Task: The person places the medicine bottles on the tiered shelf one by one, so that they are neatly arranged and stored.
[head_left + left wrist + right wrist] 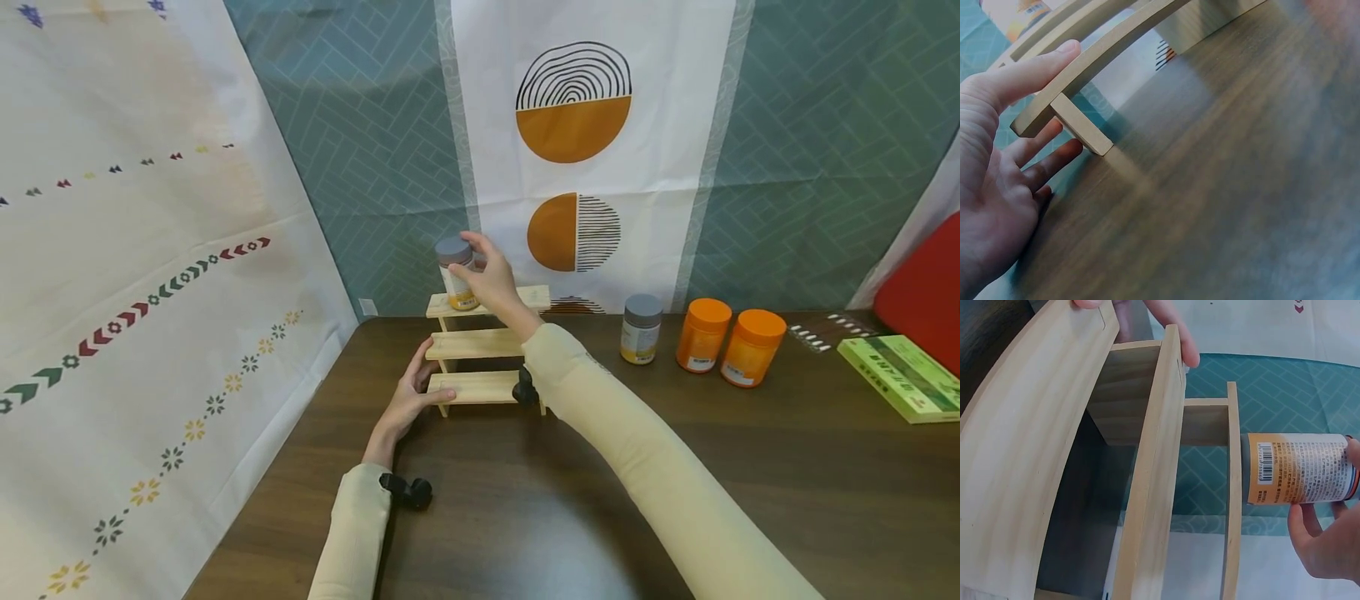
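Note:
A three-tier wooden step rack [476, 343] stands at the back of the brown table, near the wall. My left hand [408, 396] holds its left end; in the left wrist view the thumb lies on top of a board [1110, 50] and the other fingers are below it. Over the left part of the top tier, my right hand [491, 283] grips a grey-lidded supplement bottle [457, 287] by its upper part. The bottle is upright. In the right wrist view its white and orange label [1300, 469] shows, with the base right at the top board [1233, 487].
Right of the rack stand a second grey-lidded bottle [641, 329] and two orange jars [703, 336]. Farther right lie a flat brown patterned item [828, 331], a green box [903, 375] and a red object [926, 283]. Patterned cloth [375, 167] hangs behind the table.

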{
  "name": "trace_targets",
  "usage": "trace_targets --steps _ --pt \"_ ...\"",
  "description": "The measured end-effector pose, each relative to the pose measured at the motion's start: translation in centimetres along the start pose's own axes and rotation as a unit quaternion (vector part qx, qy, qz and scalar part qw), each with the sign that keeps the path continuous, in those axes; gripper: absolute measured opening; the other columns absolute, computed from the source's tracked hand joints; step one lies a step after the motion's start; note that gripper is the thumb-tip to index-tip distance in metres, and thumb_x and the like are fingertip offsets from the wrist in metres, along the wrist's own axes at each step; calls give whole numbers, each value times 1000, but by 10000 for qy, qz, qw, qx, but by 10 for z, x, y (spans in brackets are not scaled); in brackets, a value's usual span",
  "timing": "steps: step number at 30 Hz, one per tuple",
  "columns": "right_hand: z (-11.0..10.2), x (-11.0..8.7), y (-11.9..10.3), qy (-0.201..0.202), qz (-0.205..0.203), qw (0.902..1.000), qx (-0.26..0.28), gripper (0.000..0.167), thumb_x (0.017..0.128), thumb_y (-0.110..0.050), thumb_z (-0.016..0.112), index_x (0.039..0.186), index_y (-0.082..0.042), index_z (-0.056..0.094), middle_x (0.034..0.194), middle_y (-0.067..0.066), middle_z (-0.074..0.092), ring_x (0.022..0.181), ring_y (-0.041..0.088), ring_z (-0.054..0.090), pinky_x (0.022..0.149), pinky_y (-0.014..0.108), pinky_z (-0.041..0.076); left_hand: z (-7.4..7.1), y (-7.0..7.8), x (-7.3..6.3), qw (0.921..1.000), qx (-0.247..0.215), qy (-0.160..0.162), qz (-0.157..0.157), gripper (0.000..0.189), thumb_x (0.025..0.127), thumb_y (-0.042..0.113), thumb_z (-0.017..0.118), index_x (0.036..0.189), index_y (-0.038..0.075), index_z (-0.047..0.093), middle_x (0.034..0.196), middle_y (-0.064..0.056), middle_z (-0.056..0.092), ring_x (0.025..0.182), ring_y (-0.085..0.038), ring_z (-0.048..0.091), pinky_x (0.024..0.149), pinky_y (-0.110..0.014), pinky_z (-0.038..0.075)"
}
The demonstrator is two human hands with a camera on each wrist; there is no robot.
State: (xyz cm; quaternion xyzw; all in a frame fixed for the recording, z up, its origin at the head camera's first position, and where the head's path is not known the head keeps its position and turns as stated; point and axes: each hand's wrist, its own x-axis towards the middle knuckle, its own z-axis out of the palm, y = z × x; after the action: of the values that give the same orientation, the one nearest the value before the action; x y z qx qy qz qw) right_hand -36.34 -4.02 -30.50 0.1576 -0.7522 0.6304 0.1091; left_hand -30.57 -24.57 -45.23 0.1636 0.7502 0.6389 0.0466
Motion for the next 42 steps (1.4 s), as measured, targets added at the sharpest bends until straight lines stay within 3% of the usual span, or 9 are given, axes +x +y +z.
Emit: trace_targets --steps 8,15,23,33,42 --pt "-7 -5 -2 139 95 9995 -249 70 90 -27 70 151 -18 35 157 9 32 128 33 50 99 44 48 0 1 2 10000 -4 67 -28 98 85 -2 70 157 33 13 158 -17 29 144 -37 30 116 -58 20" --pt "-21 -13 5 151 410 9990 124 66 91 -27 70 148 -17 39 157 11 30 132 37 48 101 46 47 -2 2 1 10000 -16 47 -74 99 85 -4 69 157 32 12 158 -18 30 143 -38 33 114 -54 25" --pt "-46 -29 2 198 516 9977 392 57 93 -25 67 144 -16 44 152 12 38 127 29 52 99 45 49 -3 2 1 9999 -44 103 -49 99 84 -5 69 157 32 14 156 -18 34 141 -39 37 113 -53 27" --pt "-80 -62 11 -86 52 9999 100 56 93 -21 66 144 -14 44 142 14 50 125 31 53 96 47 49 0 2 0 9999 -3 99 -67 99 84 -4 70 157 33 14 154 -20 36 140 -39 38 113 -54 26" --pt "-106 -90 20 -50 -188 9996 -190 54 94 -16 65 143 -7 43 138 19 52 123 33 54 104 47 44 2 0 0 10000 -33 51 -45 100 84 -3 71 157 33 13 155 -18 34 140 -38 37 113 -54 28"
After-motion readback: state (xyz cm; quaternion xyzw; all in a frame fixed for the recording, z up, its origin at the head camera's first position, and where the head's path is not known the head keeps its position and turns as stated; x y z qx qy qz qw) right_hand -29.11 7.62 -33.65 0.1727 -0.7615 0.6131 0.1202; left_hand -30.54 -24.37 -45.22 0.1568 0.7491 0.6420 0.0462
